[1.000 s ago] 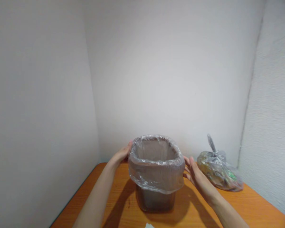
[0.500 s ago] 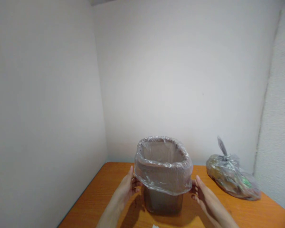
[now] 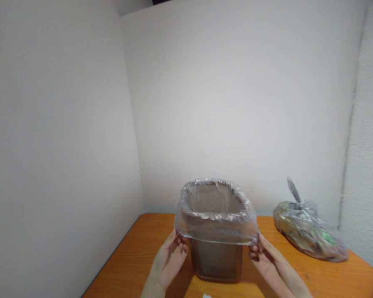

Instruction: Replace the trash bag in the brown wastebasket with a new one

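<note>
A brown trash bin [image 3: 217, 260] stands upright on the wooden table. A clear plastic bag [image 3: 216, 231] lines it, folded outward over the rim and hanging down around the upper sides. My left hand [image 3: 170, 258] pinches the bag's lower edge at the left, and my right hand [image 3: 270, 258] pinches the same edge at the right. Between the two hands the front hem is drawn out nearly straight, away from the bin's wall. Nothing shows inside the part of the bin I can see.
On the right of the table [image 3: 127, 260] lies a knotted clear plastic bag of mixed waste [image 3: 307, 231], its tied end pointing up. A small white scrap [image 3: 207, 296] is at the bottom edge of view. White walls [image 3: 236, 103] stand behind and to the left.
Both hands have closed on the bag's hem. Its front edge, which hung loose and curved, is now stretched taut and a little higher.
</note>
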### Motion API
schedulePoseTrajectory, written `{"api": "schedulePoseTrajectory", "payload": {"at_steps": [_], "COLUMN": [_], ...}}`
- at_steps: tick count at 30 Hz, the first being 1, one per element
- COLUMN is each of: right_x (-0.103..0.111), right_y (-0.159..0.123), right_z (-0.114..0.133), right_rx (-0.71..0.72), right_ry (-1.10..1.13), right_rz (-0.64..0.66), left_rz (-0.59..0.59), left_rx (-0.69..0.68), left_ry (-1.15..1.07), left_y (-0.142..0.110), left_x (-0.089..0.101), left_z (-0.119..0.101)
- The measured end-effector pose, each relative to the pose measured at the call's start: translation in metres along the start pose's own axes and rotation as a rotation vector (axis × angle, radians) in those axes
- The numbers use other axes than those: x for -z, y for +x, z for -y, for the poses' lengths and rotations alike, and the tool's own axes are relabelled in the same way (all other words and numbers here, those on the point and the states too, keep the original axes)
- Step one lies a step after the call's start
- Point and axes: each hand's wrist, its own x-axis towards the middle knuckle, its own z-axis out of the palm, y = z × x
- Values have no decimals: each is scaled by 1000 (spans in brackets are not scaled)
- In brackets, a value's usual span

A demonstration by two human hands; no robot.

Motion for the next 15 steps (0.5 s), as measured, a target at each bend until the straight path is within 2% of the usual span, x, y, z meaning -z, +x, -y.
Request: {"api": "schedulePoseTrajectory", "payload": {"at_steps": [3,6,9,12,15], "right_x": [6,12,19,19,10], "right_y": [4,4,12,28,48], "right_z": [-5,-6,0,11,24], "right_rx": [-42,-44,-104,-149,-93], "right_ry": [93,95,70,-16,-201], "right_rz": [19,46,56,25,21], "left_rz": [-11,-18,-9,9,34], "left_rx": [20,18,43,78,109], "left_ry": [4,50,97,210,368], "left_y": [0,2,6,16,36], "left_x": [0,1,2,-2,-16], "left_z": [4,6,0,-14,-29]}}
